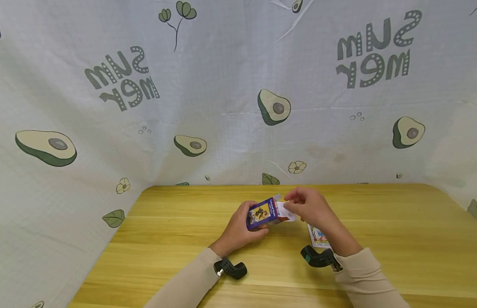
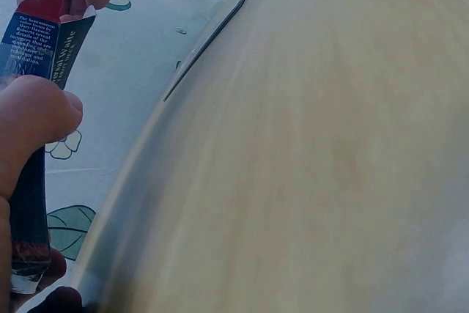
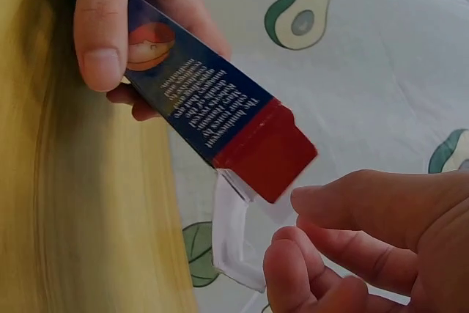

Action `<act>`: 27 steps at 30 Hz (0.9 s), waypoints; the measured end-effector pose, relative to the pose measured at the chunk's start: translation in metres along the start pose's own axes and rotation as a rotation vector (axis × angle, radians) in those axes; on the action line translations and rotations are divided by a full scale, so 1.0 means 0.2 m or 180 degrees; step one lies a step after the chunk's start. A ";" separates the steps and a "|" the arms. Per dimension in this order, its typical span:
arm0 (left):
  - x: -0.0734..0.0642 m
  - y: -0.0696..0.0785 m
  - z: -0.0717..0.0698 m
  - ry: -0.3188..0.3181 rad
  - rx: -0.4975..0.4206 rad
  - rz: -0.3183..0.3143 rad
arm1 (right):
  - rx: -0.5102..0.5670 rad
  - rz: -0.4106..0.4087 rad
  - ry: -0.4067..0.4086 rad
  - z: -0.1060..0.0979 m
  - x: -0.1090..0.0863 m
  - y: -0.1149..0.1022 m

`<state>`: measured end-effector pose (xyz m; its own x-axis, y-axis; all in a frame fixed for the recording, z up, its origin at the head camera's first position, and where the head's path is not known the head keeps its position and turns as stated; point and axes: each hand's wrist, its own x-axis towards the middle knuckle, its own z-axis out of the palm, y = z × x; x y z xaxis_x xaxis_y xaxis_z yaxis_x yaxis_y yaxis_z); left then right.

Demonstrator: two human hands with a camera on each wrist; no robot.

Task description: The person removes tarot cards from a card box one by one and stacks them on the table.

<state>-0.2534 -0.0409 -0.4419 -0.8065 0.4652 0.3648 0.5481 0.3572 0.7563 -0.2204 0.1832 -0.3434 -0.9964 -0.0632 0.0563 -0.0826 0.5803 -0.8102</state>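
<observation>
We grip a dark-blue printed cardboard box (image 1: 260, 214) w/ yellow picture panel in our left hand (image 1: 238, 229), thumb & fingers wrapped round its sides. Pos.: tilted, above the yellow wood-grain worktop (image 1: 177, 222), open end facing our right hand (image 1: 313, 207). A red end flap (image 3: 271, 152) & a white flap (image 1: 287, 214) project from the opening. Our R fingers are bent next to the white flap; we can't tell if they pinch it. A colourful white-bordered card (image 1: 317, 236) lies on the worktop, partly hidden by our R forearm. A white avocado-print fabric sheet (image 1: 223, 77) hangs behind.
</observation>
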 end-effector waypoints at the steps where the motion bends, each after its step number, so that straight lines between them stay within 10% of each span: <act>1: 0.00 0.00 0.00 0.0005 0.0003 0.0012 | -0.0027 0.0000 -0.0005 0.01 0.00 0.00; 27: 0.00 0.00 0.00 -0.0011 -0.0023 -0.0005 | -0.0364 0.0091 -0.0034 0.09 0.00 0.01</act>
<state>-0.2539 -0.0411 -0.4419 -0.8066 0.4675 0.3616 0.5451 0.3520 0.7609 -0.2205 0.1693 -0.3551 -0.9982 -0.0536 0.0274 -0.0563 0.6707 -0.7396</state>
